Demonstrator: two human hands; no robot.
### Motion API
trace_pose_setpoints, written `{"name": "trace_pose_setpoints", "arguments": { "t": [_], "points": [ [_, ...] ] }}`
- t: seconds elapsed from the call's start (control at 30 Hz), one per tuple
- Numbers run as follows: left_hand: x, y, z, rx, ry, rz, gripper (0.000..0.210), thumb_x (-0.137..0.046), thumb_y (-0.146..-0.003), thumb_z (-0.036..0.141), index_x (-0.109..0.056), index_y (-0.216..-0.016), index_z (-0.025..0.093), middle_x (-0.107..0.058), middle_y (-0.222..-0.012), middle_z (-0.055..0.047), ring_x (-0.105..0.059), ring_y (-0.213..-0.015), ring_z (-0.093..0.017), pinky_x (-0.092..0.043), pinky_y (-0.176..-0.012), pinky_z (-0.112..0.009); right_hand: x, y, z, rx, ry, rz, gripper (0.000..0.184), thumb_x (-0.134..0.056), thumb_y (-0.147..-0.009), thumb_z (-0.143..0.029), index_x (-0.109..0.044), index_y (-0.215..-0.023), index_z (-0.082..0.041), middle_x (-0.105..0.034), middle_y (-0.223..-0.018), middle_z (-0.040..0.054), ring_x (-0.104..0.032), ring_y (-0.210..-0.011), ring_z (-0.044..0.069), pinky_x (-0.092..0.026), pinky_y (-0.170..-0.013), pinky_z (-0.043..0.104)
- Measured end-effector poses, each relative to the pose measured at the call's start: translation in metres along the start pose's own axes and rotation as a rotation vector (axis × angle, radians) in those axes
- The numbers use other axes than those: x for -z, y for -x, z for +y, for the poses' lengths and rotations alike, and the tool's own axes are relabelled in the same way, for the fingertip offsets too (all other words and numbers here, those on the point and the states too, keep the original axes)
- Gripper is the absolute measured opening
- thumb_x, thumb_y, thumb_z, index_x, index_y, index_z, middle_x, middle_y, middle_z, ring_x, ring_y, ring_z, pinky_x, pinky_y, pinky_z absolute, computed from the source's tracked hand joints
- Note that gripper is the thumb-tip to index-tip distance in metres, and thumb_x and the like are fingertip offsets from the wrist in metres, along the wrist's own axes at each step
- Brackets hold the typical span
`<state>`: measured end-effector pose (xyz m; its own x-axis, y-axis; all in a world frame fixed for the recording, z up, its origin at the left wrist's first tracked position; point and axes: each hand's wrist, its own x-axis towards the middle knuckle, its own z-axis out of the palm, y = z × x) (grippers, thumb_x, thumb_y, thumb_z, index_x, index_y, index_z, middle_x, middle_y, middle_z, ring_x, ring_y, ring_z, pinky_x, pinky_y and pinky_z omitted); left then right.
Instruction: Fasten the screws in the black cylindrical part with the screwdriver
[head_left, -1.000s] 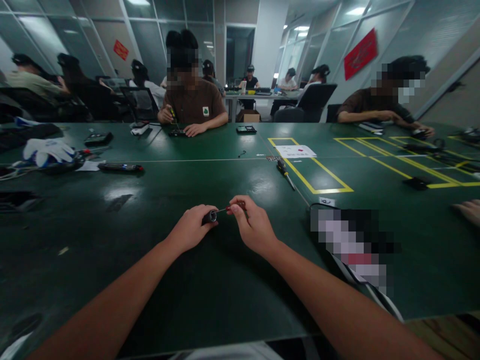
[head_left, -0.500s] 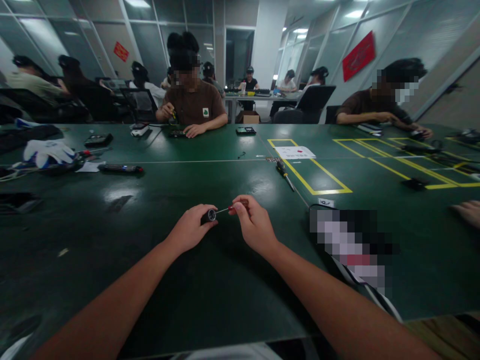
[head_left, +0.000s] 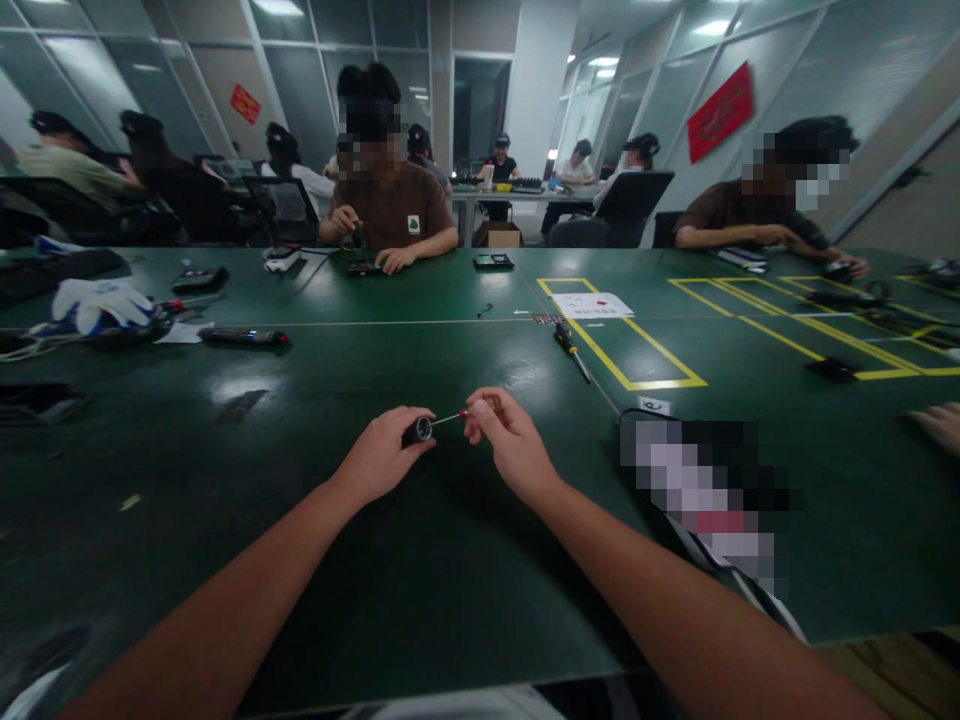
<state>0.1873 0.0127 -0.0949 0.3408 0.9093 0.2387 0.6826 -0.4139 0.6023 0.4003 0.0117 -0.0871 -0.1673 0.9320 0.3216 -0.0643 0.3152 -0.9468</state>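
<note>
My left hand point(head_left: 381, 455) is closed around a short black cylinder point(head_left: 421, 430) with a pale ring at its round end. Most of the cylinder's body is hidden in my palm. In the fingers of my right hand point(head_left: 516, 445) is a thin screwdriver point(head_left: 450, 418) with a red handle, largely covered by the fingers. Its metal shaft points left to the cylinder's side; whether the tip touches it I cannot tell. Both hands are held close together over the green table point(head_left: 420, 600).
A yellow-and-black screwdriver point(head_left: 572, 350) lies beyond my right hand, near yellow tape marks and a white paper point(head_left: 592, 304). A blurred-out object point(head_left: 705, 500) is at right. Gloves point(head_left: 101, 303) and a dark pen-shaped tool point(head_left: 244, 338) lie left. Co-workers sit across the table.
My right hand's fingers have shifted around the screwdriver handle, and less of the handle shows. My left hand and the cylinder stay in place.
</note>
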Motion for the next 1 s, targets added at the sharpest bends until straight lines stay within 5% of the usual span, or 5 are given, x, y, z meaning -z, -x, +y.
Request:
{"name": "trace_pose_setpoints", "arguments": {
  "t": [0.1,0.27,0.63,1.0],
  "points": [
    [0.0,0.0,-0.001,-0.011,-0.026,-0.011,0.025,-0.068,-0.091,0.023,-0.067,-0.116,0.023,-0.068,-0.109,-0.004,-0.062,-0.101,-0.022,-0.047,-0.089,-0.037,0.0,-0.004,0.0,-0.083,-0.049,0.073,0.04,-0.048,-0.1,-0.056,-0.066,-0.089,-0.022,-0.062,-0.069,-0.0011,-0.057,-0.059,0.014,-0.047,-0.059,0.028],
    [0.002,0.001,0.001,-0.023,-0.057,-0.003,0.026,-0.066,-0.091,0.023,-0.067,-0.117,0.023,-0.067,-0.106,-0.004,-0.062,-0.099,-0.023,-0.047,-0.087,-0.037,-0.001,-0.007,0.004,-0.236,-0.201,0.21,0.027,-0.067,-0.087,-0.046,-0.066,-0.096,-0.021,-0.07,-0.081,0.0016,-0.065,-0.071,0.016,-0.055,-0.071,0.031],
    [0.005,0.001,0.002,-0.044,-0.131,-0.022,0.027,-0.066,-0.093,0.022,-0.067,-0.12,0.022,-0.068,-0.109,-0.006,-0.061,-0.103,-0.024,-0.045,-0.091,-0.04,0.007,-0.012,0.021,-0.421,-0.359,0.176,0.036,-0.059,-0.091,-0.056,-0.059,-0.084,-0.021,-0.059,-0.063,-0.0014,-0.057,-0.054,0.015,-0.056,-0.066,0.036],
    [0.004,0.001,0.001,-0.009,-0.138,-0.036,0.028,-0.066,-0.093,0.025,-0.067,-0.121,0.024,-0.068,-0.109,-0.005,-0.061,-0.103,-0.025,-0.045,-0.089,-0.039,0.0,-0.009,0.019,-0.227,-0.188,0.263,0.03,-0.06,-0.091,-0.051,-0.063,-0.093,-0.021,-0.065,-0.08,0.001,-0.062,-0.069,0.015,-0.055,-0.068,0.03]
  ]
}}
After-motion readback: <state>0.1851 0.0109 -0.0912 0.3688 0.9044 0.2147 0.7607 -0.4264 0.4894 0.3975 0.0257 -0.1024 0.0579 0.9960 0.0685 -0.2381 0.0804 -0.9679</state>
